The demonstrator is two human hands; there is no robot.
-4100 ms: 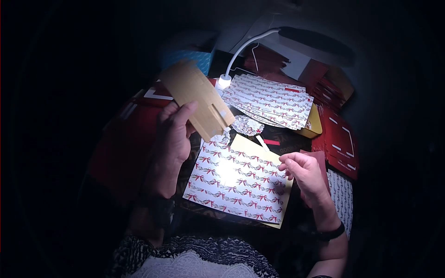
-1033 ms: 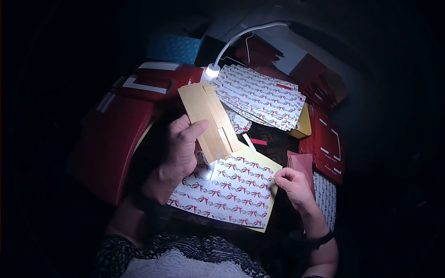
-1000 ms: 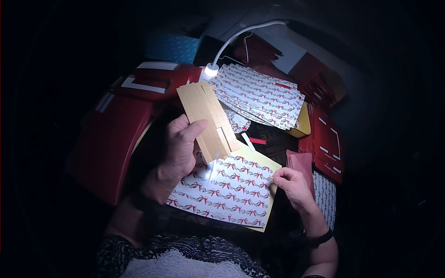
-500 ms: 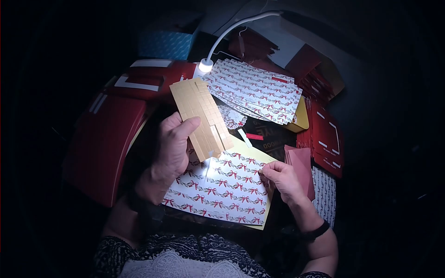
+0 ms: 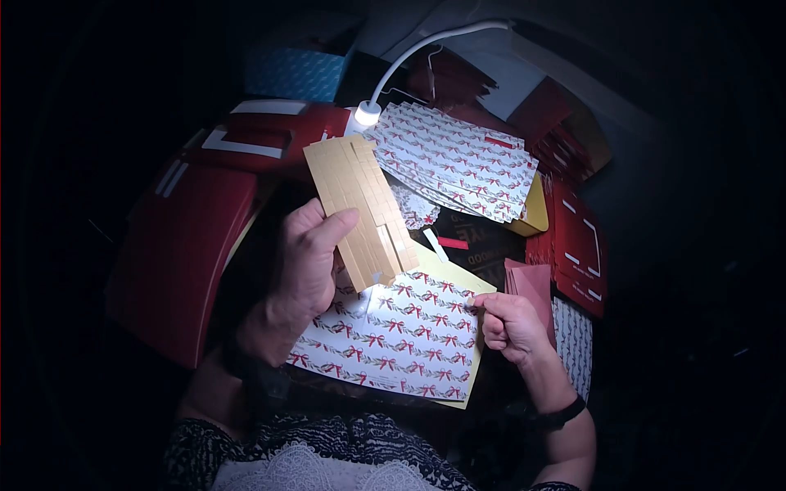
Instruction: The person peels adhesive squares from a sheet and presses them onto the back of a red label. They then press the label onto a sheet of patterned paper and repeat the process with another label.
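My left hand (image 5: 304, 254) is closed on a tan sheet scored into narrow strips and small rectangles (image 5: 356, 204), thumb on its face. The sheet is tilted, above a white paper printed with garlands and red bows (image 5: 393, 344). That paper lies over a yellow sheet (image 5: 460, 274), whose edge shows at the top and right. My right hand (image 5: 512, 321) is pinched at the paper's upper right edge. A tiny pale bit shows at its fingertips; I cannot make out what it is.
A lit white gooseneck lamp (image 5: 368, 113) stands behind. Beside it are a fanned stack of patterned sheets (image 5: 458, 159) and a yellow tray (image 5: 534, 209). Red folders (image 5: 184, 237) lie left, more red pieces (image 5: 573, 245) right. White and red slips (image 5: 453, 243) lie near the middle.
My right hand has turned slightly and its fingers are curled more tightly, still at the paper's right edge. The left hand and tan sheet look nearly unchanged; the whole view has shifted slightly.
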